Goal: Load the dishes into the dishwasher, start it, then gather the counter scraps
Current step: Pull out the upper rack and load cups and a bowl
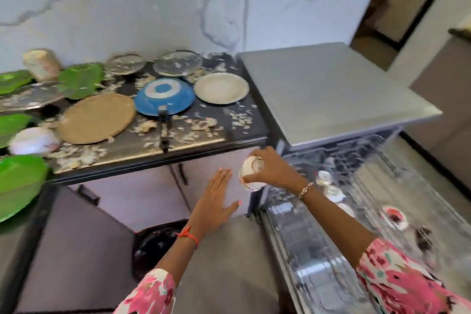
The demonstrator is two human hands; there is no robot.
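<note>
Blur: the view was motion-smeared, worst at the right and the bottom.
Rack: the dishwasher (331, 89) stood open with its rack (362, 160) pulled out. The wires ran together into streaks, so its rows could not be told apart.
In the rack: a small round dish with red inside (393, 216) and some pale pieces (331, 191) beside the right wrist, too blurred to name.
Right hand (274, 171): fingers curled over a small white bowl (251, 173), gripping it from above. They hid part of its rim, and the printing on its side could not be read.
Bowl's place: in the air at the rack's left edge, below the front corner of the surface (178, 154).
Left hand (216, 201): flat and spread, fingers straight, holding nothing, just left of the bowl and apart from it.
Cut off: green leaf-shaped plates (17, 183) ran out of the left edge, and the floral sleeves (397, 275) out of the bottom.
On the surface: a blue pan (164, 98) upside down with its black handle toward the front edge, a white plate (221, 88) just right of it and a round woven mat (96, 117) to its left. Two glass plates (178, 66) stood at the wall and an overturned white bowl (34, 140) near the left.
Scraps (198, 126): pale flakes lay strewn between and around the dishes.
Below: a black-lined bin (155, 245), partly hidden by the left forearm.
</note>
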